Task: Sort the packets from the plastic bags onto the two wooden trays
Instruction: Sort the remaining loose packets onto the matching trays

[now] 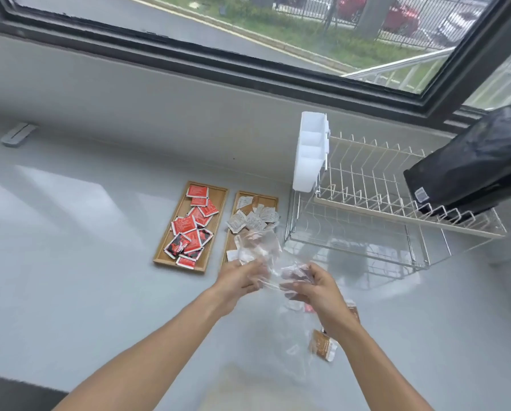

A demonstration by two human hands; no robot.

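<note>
Your left hand [239,280] and right hand [313,287] both pinch a clear bag [260,247] over the pale grey counter [70,232], just in front of the right tray [270,200] of white packets [252,219]. The left tray [186,209] beside it holds red packets [190,229]. A brown packet [322,347] lies by your right wrist. To the right stands a wire rack [367,203] — behind everything, a dark-framed window [248,63] onto a street.

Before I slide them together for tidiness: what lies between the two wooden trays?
Only bare counter shows between the left tray and right tray in the head view.
</note>
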